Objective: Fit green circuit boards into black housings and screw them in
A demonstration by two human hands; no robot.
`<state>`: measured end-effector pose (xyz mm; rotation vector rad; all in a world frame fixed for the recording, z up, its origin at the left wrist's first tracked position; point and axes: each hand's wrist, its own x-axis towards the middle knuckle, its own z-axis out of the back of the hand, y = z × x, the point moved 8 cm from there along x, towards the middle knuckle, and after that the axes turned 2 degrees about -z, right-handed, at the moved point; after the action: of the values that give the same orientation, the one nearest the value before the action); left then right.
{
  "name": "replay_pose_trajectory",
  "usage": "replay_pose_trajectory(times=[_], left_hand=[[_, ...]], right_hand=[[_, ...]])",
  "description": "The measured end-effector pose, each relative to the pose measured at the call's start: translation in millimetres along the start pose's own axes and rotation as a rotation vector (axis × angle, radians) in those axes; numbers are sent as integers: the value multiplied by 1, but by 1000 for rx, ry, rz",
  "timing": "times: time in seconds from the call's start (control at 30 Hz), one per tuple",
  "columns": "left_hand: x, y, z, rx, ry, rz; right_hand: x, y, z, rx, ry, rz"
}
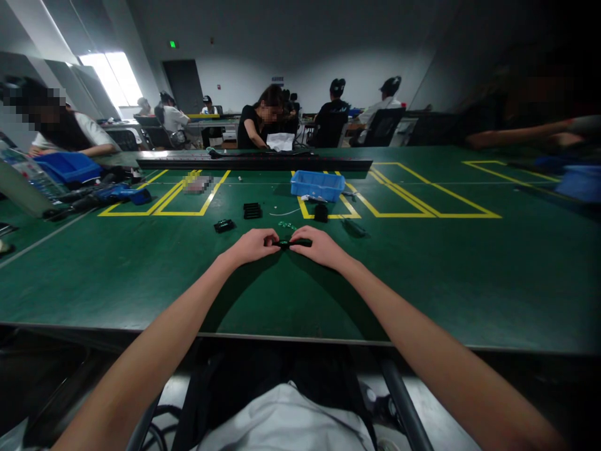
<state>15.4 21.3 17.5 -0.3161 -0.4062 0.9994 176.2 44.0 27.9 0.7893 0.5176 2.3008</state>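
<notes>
Both my hands meet over the green tabletop on a small, dark, flat bar-like part (284, 245); its exact kind is too small to make out. My left hand (256, 245) pinches its left end, thumb and fingers closed. On the other end, my right hand (319, 247) is closed in the same way. Just beyond my fingertips lie several tiny green pieces (287, 225). A black block (224, 225) rests left of my left hand, and a ribbed black part (252, 210) sits a little farther off. Another black piece (321, 213) is beyond my right hand.
A light blue bin (317, 186) stands past the black pieces. Yellow tape lines (436, 217) mark the green table (422, 269). A long black rail (253, 164) spans the far side. At left are a blue tray (69, 168) and a blue-black tool (107, 194). Several people sit around.
</notes>
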Motion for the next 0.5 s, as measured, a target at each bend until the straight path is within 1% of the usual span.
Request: replay_pose_trajectory(times=[0.13,0.27,0.37,0.5], left_hand=[[-1,-3,3,-13,-28,-18],[-1,-3,9,-16,-96,-26],[-2,2,15,3,-161,-29],[-3,11,23,56,-248,-1]], right_hand=[[0,-5,3,-3,-32,-28],[1,-18,11,-32,-90,-79],[1,-34,23,-71,-172,-124],[-3,-66,45,-152,-331,-223]])
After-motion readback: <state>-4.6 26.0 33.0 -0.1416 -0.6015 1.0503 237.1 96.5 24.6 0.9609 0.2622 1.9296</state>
